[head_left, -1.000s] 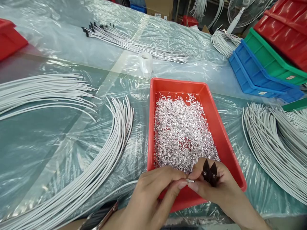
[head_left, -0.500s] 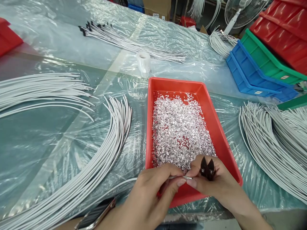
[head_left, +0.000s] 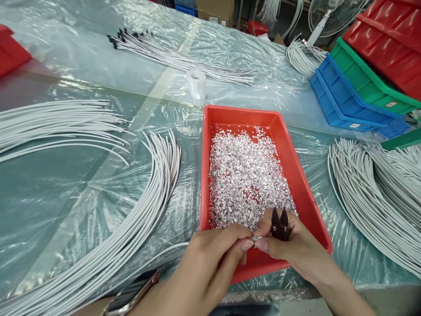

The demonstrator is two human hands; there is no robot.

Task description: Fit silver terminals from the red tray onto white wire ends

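Observation:
Over the near end of a red tray [head_left: 206, 175], my left hand [head_left: 213, 259] pinches a white cable [head_left: 167, 251] close to its tip. The cable runs back leftward past my wrist. My right hand [head_left: 289, 241] meets it fingertip to fingertip, with thumb and index finger closed on the cable's silvery end [head_left: 257, 238]. Dark snips [head_left: 280, 224] are also tucked in my right hand, their two blades apart and pointing away from me. Small silvery scraps [head_left: 246, 171] cover much of the tray's floor.
White cable bundles lie at the left [head_left: 144, 202], far left [head_left: 59, 118] and right [head_left: 368, 193]. Beyond the tray are a clear tape roll [head_left: 197, 85] and black-tipped cables [head_left: 184, 61]. Stacked blue [head_left: 345, 105], green and red bins stand back right.
Both hands have shifted slightly, the right one up and to the left with the snips. The cable's end now sits a little higher and at a different tilt between the fingertips.

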